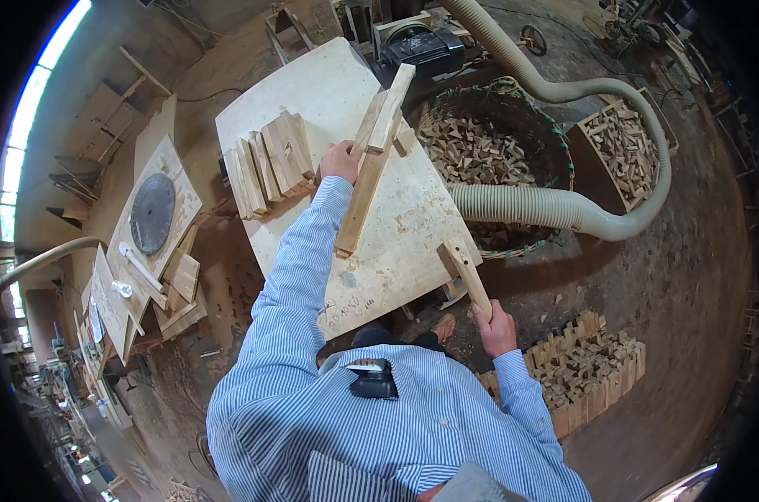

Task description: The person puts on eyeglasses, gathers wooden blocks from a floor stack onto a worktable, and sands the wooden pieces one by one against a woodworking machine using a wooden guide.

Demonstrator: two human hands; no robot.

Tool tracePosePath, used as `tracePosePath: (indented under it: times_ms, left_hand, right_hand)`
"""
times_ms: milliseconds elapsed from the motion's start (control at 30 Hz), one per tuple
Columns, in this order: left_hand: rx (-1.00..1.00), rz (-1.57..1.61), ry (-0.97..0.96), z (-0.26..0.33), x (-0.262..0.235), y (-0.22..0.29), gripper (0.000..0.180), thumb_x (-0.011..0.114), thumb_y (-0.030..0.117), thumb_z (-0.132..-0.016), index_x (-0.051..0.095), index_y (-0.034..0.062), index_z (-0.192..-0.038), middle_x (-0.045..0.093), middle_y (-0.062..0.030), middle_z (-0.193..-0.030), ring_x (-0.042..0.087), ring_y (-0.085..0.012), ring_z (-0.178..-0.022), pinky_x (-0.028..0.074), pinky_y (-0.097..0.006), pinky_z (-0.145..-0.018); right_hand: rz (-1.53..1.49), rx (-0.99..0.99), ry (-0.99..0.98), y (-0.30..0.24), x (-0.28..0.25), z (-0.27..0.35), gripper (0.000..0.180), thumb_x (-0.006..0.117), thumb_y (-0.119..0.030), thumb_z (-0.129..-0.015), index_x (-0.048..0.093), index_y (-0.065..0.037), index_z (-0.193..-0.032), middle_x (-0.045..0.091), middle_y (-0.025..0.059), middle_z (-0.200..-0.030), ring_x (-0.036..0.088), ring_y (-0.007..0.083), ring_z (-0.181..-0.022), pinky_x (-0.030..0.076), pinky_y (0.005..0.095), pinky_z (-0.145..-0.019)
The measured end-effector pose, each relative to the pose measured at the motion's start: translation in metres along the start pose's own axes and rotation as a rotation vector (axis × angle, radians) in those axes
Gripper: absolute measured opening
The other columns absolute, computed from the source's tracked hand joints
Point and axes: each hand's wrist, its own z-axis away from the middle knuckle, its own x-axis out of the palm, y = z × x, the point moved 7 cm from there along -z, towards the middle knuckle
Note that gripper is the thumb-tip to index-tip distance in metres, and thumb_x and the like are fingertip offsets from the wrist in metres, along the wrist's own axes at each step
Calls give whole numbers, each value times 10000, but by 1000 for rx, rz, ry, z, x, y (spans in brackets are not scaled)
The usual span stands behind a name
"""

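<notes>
Head view shows a long pale wooden slat (369, 171) lying on the light plywood work table (312, 92); its long axis runs from near the table's front edge, close to the person, up and slightly to the right, away from the body; a second, shorter pale wooden slat (390, 109) lies over its far end along almost the same line. The left hand (339, 161) is closed on the long slat at about mid-length, gripping it from its left side, the arm in a blue-and-white striped sleeve (300, 268) stretched nearly parallel to the wood; this hand is plainly the nearer one. The right hand (497, 328) is well apart, low at the table's front right corner, closed around the lower end of a short pale wooden stick (466, 272) that slants up and to the left, onto the table edge. Just left of the left hand stands a row of pale wooden blocks on edge (266, 163). Beyond the table's right edge sits a round woven basket of wood offcuts (488, 151), with a thick beige ribbed dust hose (564, 209) curving around it; a wooden crate of offcuts (622, 146) stands further right; a low stack of small wooden blocks (580, 368) lies on the floor by the right hand; a dark round saw blade (152, 213) rests on a board to the left.
</notes>
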Motion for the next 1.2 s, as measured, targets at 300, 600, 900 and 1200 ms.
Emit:
tracePosePath:
  times_ms: [300,600,900,1200]
  left_hand:
    - [-12,-62,15,10,-1,-10,373,711,354,-958,752,175,-1283,689,-181,-1206,675,-381,-1117,528,-470,-1008]
    - [17,36,85,1,7,-5,409,730,354,-941,762,101,-1260,708,-183,-1100,677,-354,-1072,520,-456,-994]
    - [40,49,94,-31,10,10,425,744,376,-935,763,103,-1260,728,-186,-1078,678,-335,-1054,517,-447,-989]
    - [-1,64,72,-30,10,13,412,750,376,-936,756,144,-1276,708,-158,-1184,670,-314,-1141,511,-420,-1046]
  right_hand:
    - [14,-49,45,6,5,-3,368,654,-363,-1028,622,4,-1032,697,258,-809,708,478,-811,532,516,-674]
    - [25,-71,44,8,6,-4,344,664,-341,-1024,620,0,-1029,691,255,-794,704,476,-800,529,516,-668]
    - [26,-20,-16,15,12,-5,413,635,-426,-1026,618,-22,-1113,711,303,-899,693,511,-883,540,571,-733]
    - [15,-57,-18,22,20,-10,401,641,-403,-1026,608,-8,-1086,707,305,-888,691,514,-866,538,572,-718]
